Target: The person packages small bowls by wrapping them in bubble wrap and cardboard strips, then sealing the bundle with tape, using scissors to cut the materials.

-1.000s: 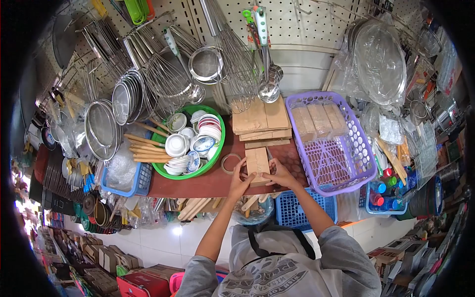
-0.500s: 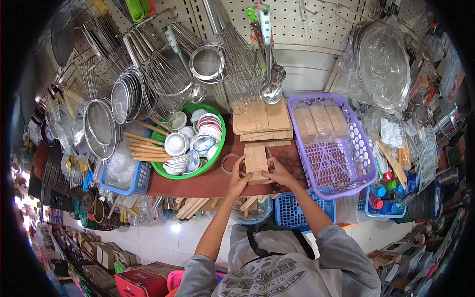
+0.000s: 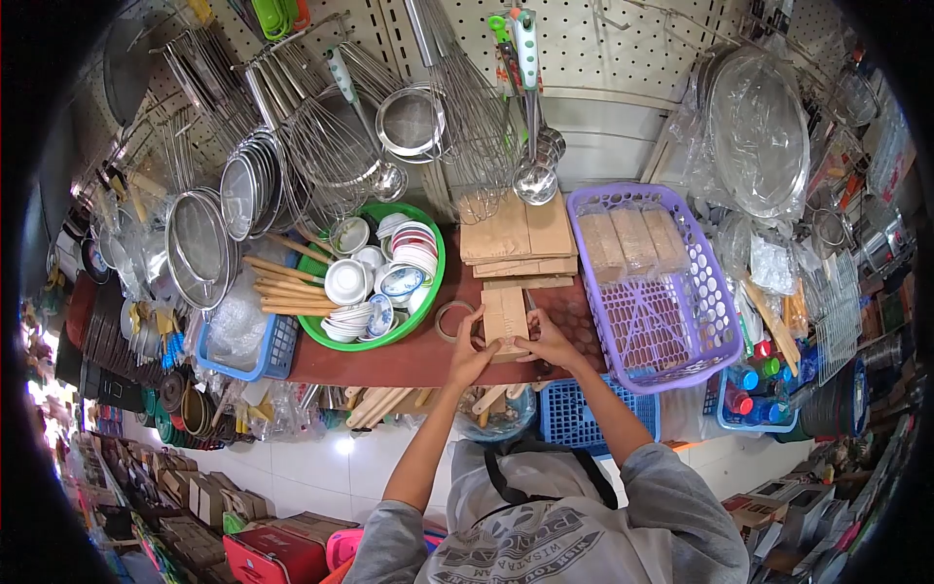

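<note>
A small brown cardboard piece (image 3: 505, 313) lies at the front of the red-brown table, held at its near end by both hands. My left hand (image 3: 471, 348) grips its left edge, with the thumb on top. From the right, my right hand (image 3: 548, 343) presses on it with the thumb and curled fingers. Just left of the cardboard is a roll of tape (image 3: 452, 319), lying flat. Behind it sits a stack of flat cardboard pieces (image 3: 516, 238). The underside of the held piece is hidden.
A green basin (image 3: 435, 282) of bowls stands left, with wooden handles over its rim. On the right is a purple basket (image 3: 725, 350) holding wrapped brown blocks (image 3: 634, 240). Whisks (image 3: 477, 127) and ladles (image 3: 535, 182) hang above. A blue basket (image 3: 574, 414) is below the table edge.
Both hands keep their hold on the cardboard piece, with hardly any movement. The whole view has shifted very slightly.
</note>
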`<control>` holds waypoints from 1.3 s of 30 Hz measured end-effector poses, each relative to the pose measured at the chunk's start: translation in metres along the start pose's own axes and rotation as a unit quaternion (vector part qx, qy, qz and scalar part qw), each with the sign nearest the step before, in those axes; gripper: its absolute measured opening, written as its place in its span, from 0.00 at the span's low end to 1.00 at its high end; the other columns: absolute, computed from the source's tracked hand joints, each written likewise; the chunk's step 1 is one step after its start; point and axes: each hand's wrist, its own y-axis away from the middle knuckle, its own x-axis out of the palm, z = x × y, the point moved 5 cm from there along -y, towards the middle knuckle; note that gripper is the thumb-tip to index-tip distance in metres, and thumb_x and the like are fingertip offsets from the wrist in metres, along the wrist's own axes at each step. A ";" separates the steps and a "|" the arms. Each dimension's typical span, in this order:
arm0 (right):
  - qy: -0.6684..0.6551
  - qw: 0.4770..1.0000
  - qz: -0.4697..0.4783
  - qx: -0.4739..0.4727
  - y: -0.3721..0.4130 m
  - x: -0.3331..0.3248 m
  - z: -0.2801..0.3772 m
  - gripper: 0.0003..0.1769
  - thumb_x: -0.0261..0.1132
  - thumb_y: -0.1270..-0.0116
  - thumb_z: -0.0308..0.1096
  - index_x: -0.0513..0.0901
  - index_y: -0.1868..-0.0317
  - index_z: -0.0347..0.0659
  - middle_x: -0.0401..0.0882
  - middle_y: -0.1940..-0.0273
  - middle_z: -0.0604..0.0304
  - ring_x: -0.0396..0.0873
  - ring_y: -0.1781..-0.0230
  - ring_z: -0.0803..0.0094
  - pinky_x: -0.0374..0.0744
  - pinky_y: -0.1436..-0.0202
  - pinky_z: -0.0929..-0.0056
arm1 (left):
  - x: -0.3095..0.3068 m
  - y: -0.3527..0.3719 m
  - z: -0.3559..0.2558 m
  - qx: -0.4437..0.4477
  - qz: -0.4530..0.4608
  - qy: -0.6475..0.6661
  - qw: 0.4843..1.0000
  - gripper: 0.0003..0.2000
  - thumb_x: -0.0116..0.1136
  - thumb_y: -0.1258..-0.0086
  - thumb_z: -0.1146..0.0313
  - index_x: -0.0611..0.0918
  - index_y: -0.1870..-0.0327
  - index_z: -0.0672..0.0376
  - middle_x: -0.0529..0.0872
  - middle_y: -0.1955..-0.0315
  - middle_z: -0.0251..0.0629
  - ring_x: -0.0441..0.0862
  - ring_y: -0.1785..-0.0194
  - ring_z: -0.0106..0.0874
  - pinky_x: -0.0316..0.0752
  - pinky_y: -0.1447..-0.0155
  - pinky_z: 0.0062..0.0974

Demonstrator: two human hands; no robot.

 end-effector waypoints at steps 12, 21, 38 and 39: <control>-0.032 0.997 -0.071 -0.023 0.013 0.006 -0.002 0.24 0.67 0.33 0.28 0.60 0.45 0.44 0.61 0.50 0.60 0.74 0.53 0.72 0.90 0.57 0.60 | 0.002 0.012 -0.013 0.009 -0.021 -0.066 0.998 0.33 0.64 0.32 0.68 0.66 0.26 0.47 0.73 0.45 0.40 0.72 0.51 0.29 0.72 0.45 0.27; 0.175 0.957 -0.154 -0.176 0.028 -0.011 0.017 0.23 0.69 0.37 0.28 0.70 0.44 0.44 0.69 0.57 0.64 0.72 0.63 0.79 0.74 0.62 0.80 | -0.012 0.018 -0.012 0.065 -0.028 -0.085 0.994 0.23 0.61 0.29 0.67 0.73 0.32 0.50 0.73 0.43 0.41 0.76 0.52 0.29 0.74 0.46 0.25; 0.147 0.937 0.120 -0.292 0.006 0.175 0.135 0.16 0.60 0.36 0.19 0.79 0.48 0.37 0.76 0.48 0.58 0.78 0.53 0.75 0.81 0.57 0.79 | -0.154 0.125 -0.061 0.043 -0.218 0.112 0.969 0.13 0.52 0.22 0.69 0.76 0.41 0.59 0.77 0.54 0.32 0.77 0.54 0.19 0.74 0.50 0.19; 0.152 0.935 0.153 -0.282 0.002 0.194 0.135 0.18 0.59 0.36 0.17 0.79 0.46 0.36 0.75 0.44 0.58 0.78 0.51 0.75 0.81 0.55 0.79 | -0.166 0.135 -0.069 0.057 -0.240 0.093 0.965 0.13 0.52 0.22 0.69 0.76 0.41 0.59 0.77 0.53 0.32 0.76 0.53 0.20 0.74 0.49 0.19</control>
